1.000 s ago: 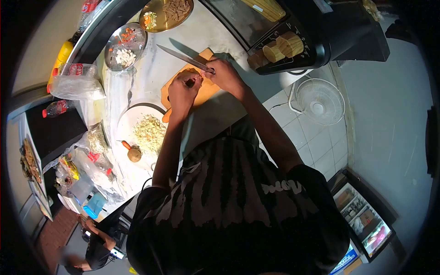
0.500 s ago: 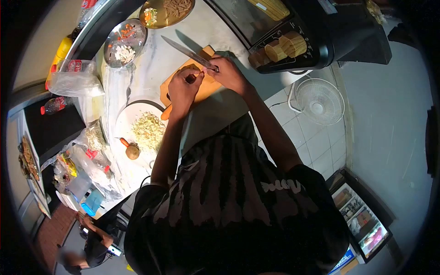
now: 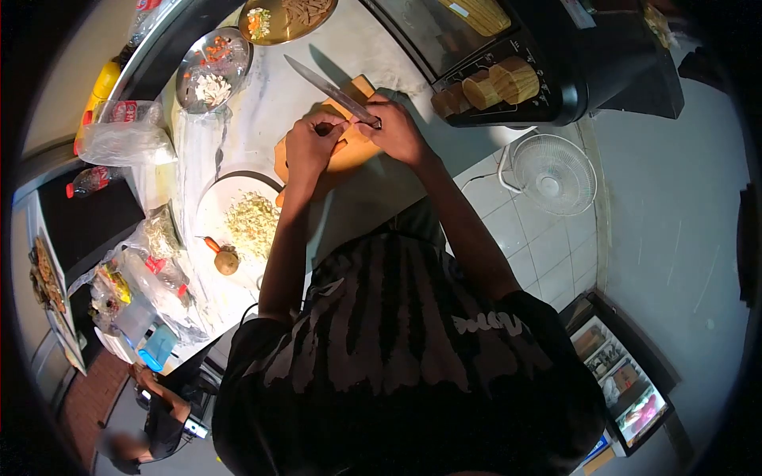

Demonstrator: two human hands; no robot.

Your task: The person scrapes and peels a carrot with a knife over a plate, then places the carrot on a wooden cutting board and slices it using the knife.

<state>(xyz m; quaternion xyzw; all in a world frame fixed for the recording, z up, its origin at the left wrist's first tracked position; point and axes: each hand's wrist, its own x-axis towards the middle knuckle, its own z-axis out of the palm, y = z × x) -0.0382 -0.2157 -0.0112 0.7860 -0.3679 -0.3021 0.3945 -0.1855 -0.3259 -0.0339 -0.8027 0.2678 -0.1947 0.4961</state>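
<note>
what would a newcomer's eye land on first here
Probably the long knife, its blade angled out from the right hand over the wooden cutting board, with the left hand close by. Next, likely the bright round plate of chopped pale food left of the board, then the white fan on the tiled floor at right.

Your right hand (image 3: 398, 135) covers most of the handle of the knife (image 3: 325, 86), and whatever sits at the fingertips of your left hand (image 3: 305, 151) is too small to make out. Your hands hide part of the cutting board (image 3: 359, 85). Your left forearm (image 3: 287, 238) blocks one side of the white plate (image 3: 209, 216). The top edge cuts off the brass-coloured tray (image 3: 275, 33). You see the other person's head (image 3: 127, 445) only as a blur.
</note>
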